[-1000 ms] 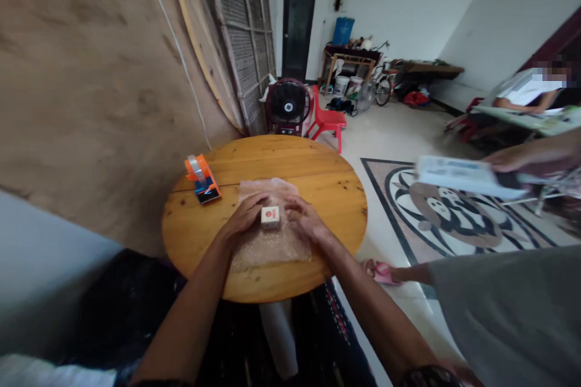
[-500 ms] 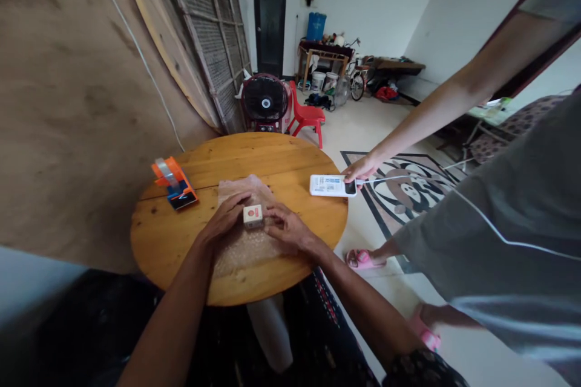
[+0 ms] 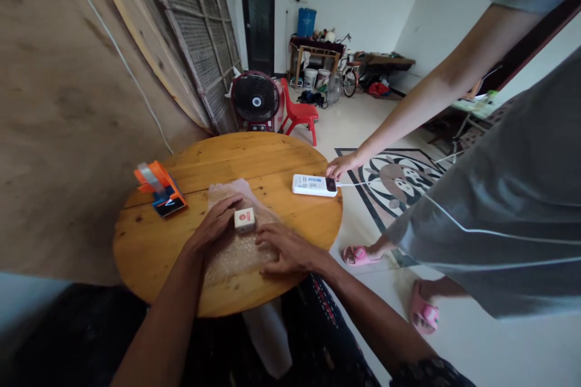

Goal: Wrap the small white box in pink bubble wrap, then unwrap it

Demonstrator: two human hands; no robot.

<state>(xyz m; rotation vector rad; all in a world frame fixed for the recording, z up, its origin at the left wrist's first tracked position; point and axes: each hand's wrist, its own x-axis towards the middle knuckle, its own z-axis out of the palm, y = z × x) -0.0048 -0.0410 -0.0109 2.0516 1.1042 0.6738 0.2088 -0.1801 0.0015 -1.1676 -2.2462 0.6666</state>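
A small white box with red print (image 3: 245,219) sits on a sheet of bubble wrap (image 3: 229,263) on the round wooden table. My left hand (image 3: 216,222) lies just left of the box, fingers stretched out along the wrap. To the right of the box, my right hand (image 3: 287,247) rests over the wrap with its fingers spread and apart from the box. Neither hand holds anything. Whether the left fingertips touch the box I cannot tell.
An orange and blue tape dispenser (image 3: 161,187) stands at the table's left. On the right edge lies a white power bank (image 3: 315,185) with a cable, touched by another person's hand (image 3: 344,165). Beyond the table are a fan (image 3: 255,100) and a red chair (image 3: 298,112).
My right hand has drawn back from the box, toward me, and its fingers have spread. The other person's hand has loosened on the power bank, now lying on the table. The view has shifted slightly.
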